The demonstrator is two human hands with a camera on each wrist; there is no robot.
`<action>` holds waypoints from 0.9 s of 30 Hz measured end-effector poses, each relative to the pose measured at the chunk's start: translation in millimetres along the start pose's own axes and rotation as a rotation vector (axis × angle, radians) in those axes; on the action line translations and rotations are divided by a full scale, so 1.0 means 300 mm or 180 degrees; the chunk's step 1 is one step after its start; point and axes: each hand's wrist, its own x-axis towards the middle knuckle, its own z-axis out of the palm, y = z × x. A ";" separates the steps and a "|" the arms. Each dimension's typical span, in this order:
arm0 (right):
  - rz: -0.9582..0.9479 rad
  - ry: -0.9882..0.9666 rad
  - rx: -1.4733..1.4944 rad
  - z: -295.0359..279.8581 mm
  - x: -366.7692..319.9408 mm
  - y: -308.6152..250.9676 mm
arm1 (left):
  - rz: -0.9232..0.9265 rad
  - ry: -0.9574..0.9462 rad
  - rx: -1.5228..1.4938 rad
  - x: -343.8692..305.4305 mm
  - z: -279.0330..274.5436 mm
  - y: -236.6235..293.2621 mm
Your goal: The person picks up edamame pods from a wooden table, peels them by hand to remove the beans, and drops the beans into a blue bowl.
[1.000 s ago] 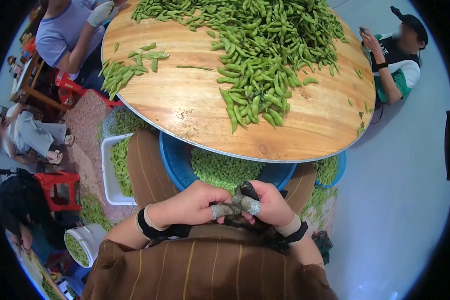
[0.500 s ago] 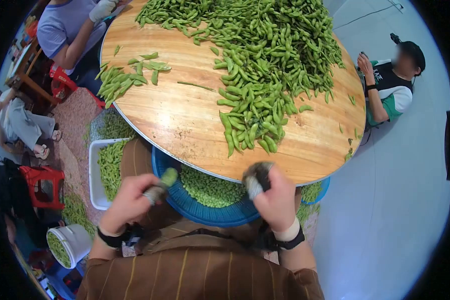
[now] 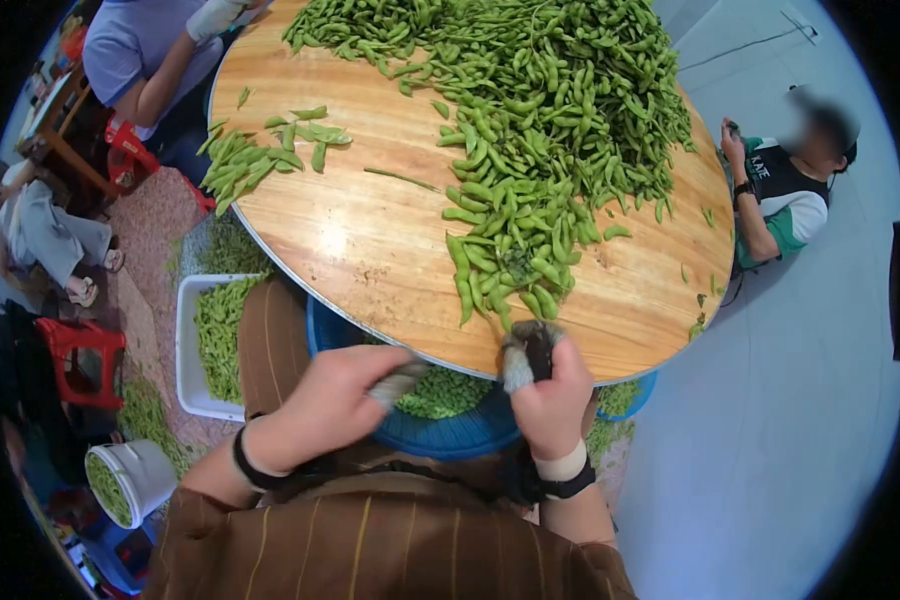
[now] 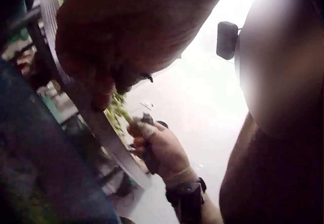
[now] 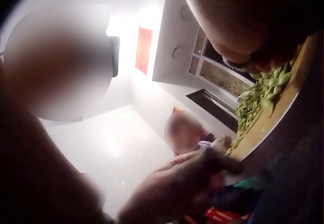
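Note:
My right hand (image 3: 552, 395) is at the near edge of the round wooden table (image 3: 370, 290), its thumb and forefinger in dirty grey and black coverings. In the head view it meets the tip of the pod pile; in the left wrist view the fingertips pinch a green soybean pod (image 4: 126, 117). My left hand (image 3: 330, 400) reaches inward over the blue basin (image 3: 440, 440), its thumb wrapped in grey; no pod shows in it. Shelled green beans (image 3: 440, 393) lie in the basin beneath, partly hidden by the hand. A large heap of soybean pods (image 3: 580, 110) covers the table's far side.
A small group of pods (image 3: 240, 165) and a stem (image 3: 400, 179) lie on the table's left. A white tub (image 3: 188, 350) and a white bucket (image 3: 150, 480) of green pods stand left. A red stool (image 3: 82, 365) is beyond. People sit at the left and right.
Both hands worked together over the basin, then parted. The left held a green pod out to the left, then swung back right without it. The right moved up to the table edge and took a pod.

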 end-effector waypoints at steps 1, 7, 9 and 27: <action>-0.0004 -0.0017 -0.0006 0.000 -0.026 -0.001 | -0.0009 0.0012 -0.0010 0.025 0.038 0.023; -0.0510 -0.0548 0.0096 -0.009 -0.100 0.029 | -0.0951 -0.0390 -0.1843 0.080 0.132 0.078; -0.0296 -0.0697 0.0199 -0.028 -0.098 0.043 | -0.0726 -0.0188 -0.1384 0.067 0.148 0.041; 0.0631 -0.1767 0.1430 -0.053 -0.070 0.052 | 0.0297 -0.0327 0.0059 0.053 0.144 0.025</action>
